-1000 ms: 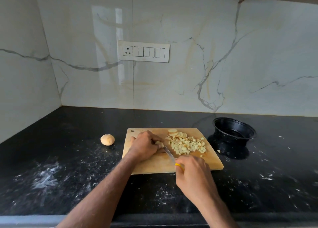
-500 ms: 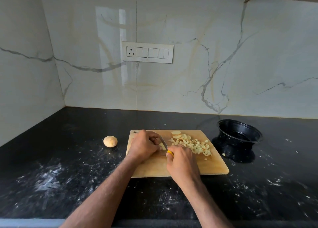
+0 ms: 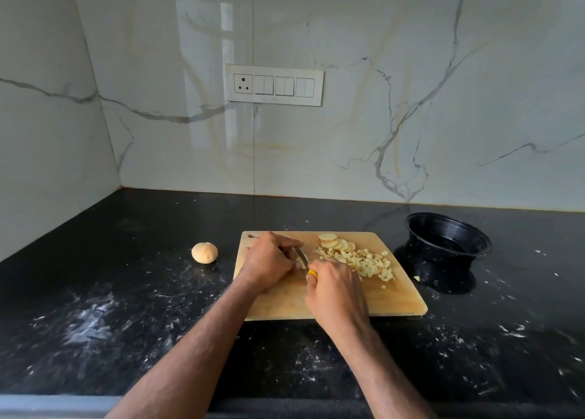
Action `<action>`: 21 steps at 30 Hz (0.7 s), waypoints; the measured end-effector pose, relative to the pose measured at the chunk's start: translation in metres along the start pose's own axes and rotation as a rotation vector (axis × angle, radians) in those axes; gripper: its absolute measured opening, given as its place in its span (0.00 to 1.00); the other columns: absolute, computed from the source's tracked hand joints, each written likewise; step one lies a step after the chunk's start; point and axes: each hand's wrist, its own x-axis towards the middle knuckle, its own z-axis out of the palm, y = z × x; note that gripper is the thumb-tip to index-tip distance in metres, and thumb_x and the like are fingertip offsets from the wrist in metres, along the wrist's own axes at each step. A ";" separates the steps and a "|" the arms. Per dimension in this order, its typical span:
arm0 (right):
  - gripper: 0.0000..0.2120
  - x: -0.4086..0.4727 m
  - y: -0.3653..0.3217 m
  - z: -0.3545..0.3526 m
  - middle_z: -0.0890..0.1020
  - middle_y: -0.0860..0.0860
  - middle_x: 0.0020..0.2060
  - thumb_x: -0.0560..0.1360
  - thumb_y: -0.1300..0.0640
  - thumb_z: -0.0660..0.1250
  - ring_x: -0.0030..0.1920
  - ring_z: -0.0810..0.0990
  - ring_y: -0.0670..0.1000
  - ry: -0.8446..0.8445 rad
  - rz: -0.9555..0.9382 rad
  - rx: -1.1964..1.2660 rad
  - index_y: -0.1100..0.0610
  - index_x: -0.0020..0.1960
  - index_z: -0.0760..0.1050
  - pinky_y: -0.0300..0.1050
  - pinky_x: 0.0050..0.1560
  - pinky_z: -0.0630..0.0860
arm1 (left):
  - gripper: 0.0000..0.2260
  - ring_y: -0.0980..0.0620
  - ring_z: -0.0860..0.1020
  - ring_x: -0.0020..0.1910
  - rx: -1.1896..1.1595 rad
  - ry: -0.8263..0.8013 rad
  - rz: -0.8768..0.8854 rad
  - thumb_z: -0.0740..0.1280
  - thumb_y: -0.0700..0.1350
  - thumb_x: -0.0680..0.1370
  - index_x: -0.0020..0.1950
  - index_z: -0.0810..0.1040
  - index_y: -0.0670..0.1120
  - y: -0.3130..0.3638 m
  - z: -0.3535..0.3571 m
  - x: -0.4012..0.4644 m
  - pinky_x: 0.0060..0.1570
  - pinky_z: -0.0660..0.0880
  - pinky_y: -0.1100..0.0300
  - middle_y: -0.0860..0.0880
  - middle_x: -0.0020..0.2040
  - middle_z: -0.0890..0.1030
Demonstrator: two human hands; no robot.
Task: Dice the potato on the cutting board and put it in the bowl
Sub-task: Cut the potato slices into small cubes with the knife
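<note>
While the right hand [image 3: 337,287] grips the knife [image 3: 303,258], left hand [image 3: 269,262] fingers curl over a potato piece on the cutting board [image 3: 402,298]; diced potato [image 3: 364,262] beside; bowl [image 3: 448,235] right, on counter [image 3: 126,292].

Corner of a kitchen, two walls meeting at the left. Both walls [image 3: 411,102] clad in glossy pale marble-look slabs with thin grey veins and faint yellowish streaks. A vertical seam down the back wall, just left of centre. On that wall, a white switch plate [image 3: 274,85]: one round-pin socket at its left end, then three rocker switches in a row. A soft bright reflection [image 3: 205,70] on the polished slab beside and above the plate, as from daylight. Below, a black stone countertop [image 3: 95,292] flecked with white, smeared with pale powdery marks at the front left. Light even and dim.
</note>
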 end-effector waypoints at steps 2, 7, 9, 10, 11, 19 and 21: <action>0.10 0.000 0.000 0.001 0.84 0.47 0.49 0.80 0.58 0.67 0.42 0.80 0.44 -0.016 -0.010 -0.008 0.54 0.60 0.82 0.33 0.41 0.76 | 0.20 0.57 0.80 0.45 0.010 0.001 -0.009 0.75 0.36 0.71 0.59 0.86 0.55 0.000 0.001 0.001 0.50 0.79 0.58 0.58 0.43 0.84; 0.10 -0.005 0.000 0.001 0.84 0.47 0.48 0.79 0.62 0.67 0.41 0.80 0.44 -0.046 -0.028 -0.030 0.55 0.58 0.82 0.33 0.41 0.76 | 0.19 0.58 0.81 0.45 -0.025 -0.002 -0.051 0.76 0.36 0.71 0.58 0.86 0.54 0.000 0.003 0.003 0.50 0.81 0.58 0.58 0.42 0.85; 0.10 -0.008 0.002 -0.002 0.84 0.47 0.48 0.80 0.61 0.66 0.43 0.81 0.44 -0.051 -0.025 -0.012 0.55 0.58 0.82 0.33 0.43 0.78 | 0.19 0.56 0.81 0.45 -0.039 -0.009 -0.058 0.76 0.36 0.71 0.57 0.86 0.53 0.000 0.004 0.003 0.49 0.81 0.58 0.57 0.42 0.85; 0.10 -0.011 0.003 -0.004 0.84 0.47 0.48 0.80 0.61 0.66 0.43 0.81 0.43 -0.050 -0.025 0.001 0.55 0.58 0.82 0.32 0.43 0.78 | 0.18 0.55 0.81 0.45 -0.047 -0.011 -0.061 0.77 0.36 0.71 0.57 0.86 0.53 -0.001 0.004 0.003 0.47 0.80 0.59 0.57 0.43 0.85; 0.10 -0.015 0.005 -0.006 0.84 0.47 0.49 0.80 0.60 0.66 0.43 0.81 0.43 -0.050 -0.030 0.012 0.55 0.59 0.82 0.29 0.41 0.76 | 0.18 0.56 0.81 0.45 -0.048 -0.011 -0.061 0.77 0.36 0.71 0.57 0.86 0.53 -0.001 0.005 0.004 0.44 0.79 0.62 0.56 0.44 0.85; 0.07 -0.051 0.023 -0.029 0.84 0.43 0.46 0.80 0.55 0.68 0.43 0.78 0.42 -0.069 -0.018 0.053 0.52 0.55 0.83 0.24 0.39 0.68 | 0.13 0.60 0.79 0.47 -0.004 -0.012 -0.044 0.77 0.39 0.73 0.54 0.87 0.54 -0.003 0.006 0.002 0.37 0.71 0.71 0.58 0.49 0.85; 0.05 -0.051 0.028 -0.036 0.84 0.46 0.43 0.78 0.57 0.68 0.41 0.80 0.44 -0.061 0.016 0.072 0.54 0.50 0.84 0.30 0.41 0.75 | 0.15 0.59 0.80 0.49 -0.018 -0.005 -0.026 0.78 0.38 0.72 0.56 0.87 0.53 -0.003 0.005 0.002 0.43 0.76 0.68 0.57 0.50 0.85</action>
